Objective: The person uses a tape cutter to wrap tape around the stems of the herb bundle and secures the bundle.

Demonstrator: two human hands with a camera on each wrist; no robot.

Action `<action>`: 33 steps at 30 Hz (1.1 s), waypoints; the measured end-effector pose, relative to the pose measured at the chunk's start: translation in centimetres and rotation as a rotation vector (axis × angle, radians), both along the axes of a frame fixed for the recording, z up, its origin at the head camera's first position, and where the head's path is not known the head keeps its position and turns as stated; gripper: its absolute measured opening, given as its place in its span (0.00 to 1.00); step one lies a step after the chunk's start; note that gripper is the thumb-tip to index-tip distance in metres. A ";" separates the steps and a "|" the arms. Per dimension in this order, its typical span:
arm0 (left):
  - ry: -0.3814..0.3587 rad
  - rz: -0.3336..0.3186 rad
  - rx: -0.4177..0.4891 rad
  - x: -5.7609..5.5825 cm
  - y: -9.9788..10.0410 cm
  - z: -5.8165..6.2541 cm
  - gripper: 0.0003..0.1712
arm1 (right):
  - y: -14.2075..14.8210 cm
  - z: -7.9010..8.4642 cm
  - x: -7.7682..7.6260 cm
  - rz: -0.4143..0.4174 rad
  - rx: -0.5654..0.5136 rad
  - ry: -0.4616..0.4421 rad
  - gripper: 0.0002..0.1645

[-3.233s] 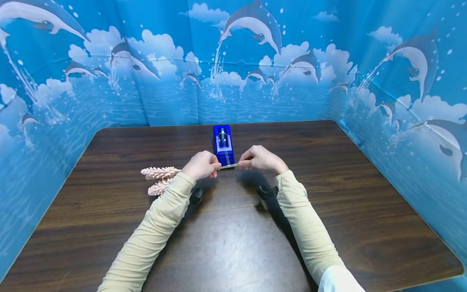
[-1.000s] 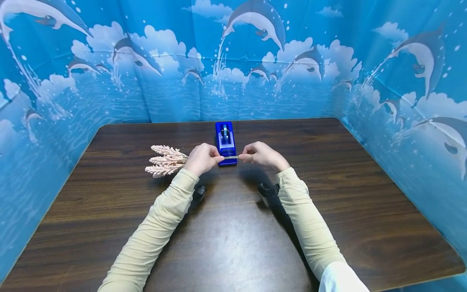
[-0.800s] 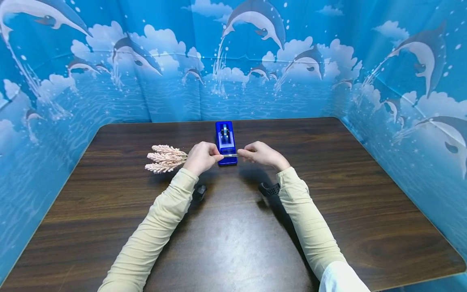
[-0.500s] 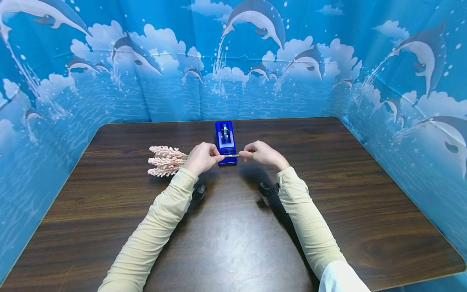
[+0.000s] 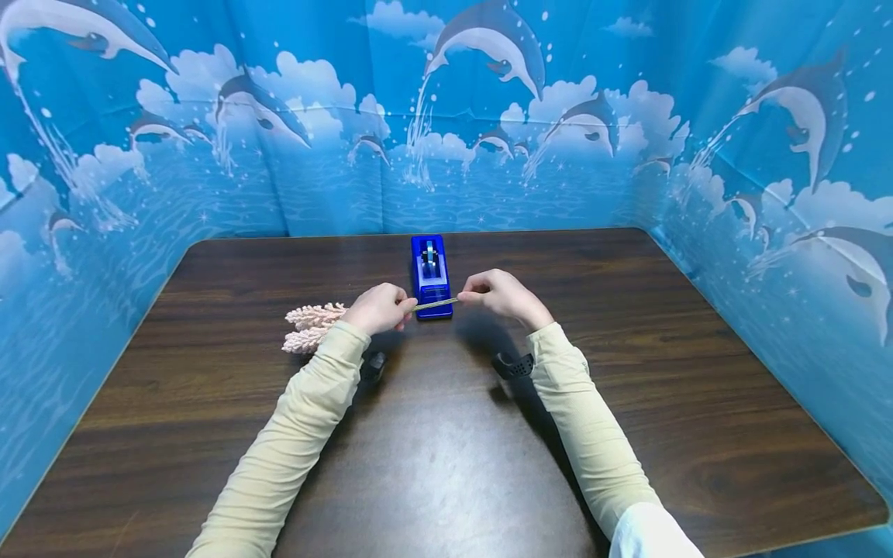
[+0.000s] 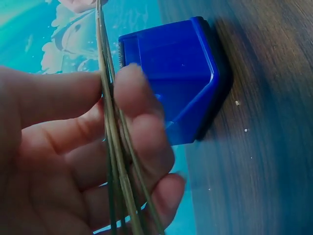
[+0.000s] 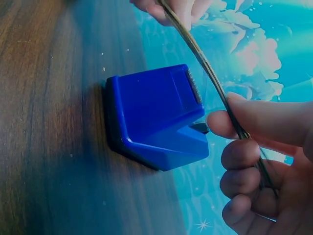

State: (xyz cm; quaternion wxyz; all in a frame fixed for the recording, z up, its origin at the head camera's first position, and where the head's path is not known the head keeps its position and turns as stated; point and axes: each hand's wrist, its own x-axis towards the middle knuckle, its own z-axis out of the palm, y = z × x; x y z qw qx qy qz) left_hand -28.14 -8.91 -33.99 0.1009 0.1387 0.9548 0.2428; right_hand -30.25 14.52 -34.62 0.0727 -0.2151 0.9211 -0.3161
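Stems [image 7: 209, 70] are gathered into 1 bundle, held in the pinched grip of the left hand [image 5: 380, 308] and right hand [image 5: 505, 296], near the blue tape dispenser [image 5: 432, 291] on the desk [image 5: 446, 465]. Gathering looks done; whether anything binds them I cannot tell, so fastening may remain.

Blue tape dispenser [image 5: 432, 282]: set upright on the table [image 5: 628, 372].
Pink flower sprigs [image 5: 312, 316]: pointed leftward, stems [image 5: 437, 304] bunched, held near the dispenser.

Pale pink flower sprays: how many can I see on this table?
2 that I can tell apart: the upper spray and, just below it, the lower spray, both left of the left hand. More may be hidden.
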 end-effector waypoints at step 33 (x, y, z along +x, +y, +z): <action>0.187 0.045 0.024 0.0 0.2 -0.5 0.14 | 0.2 -0.2 -0.1 0.014 0.029 -0.069 0.12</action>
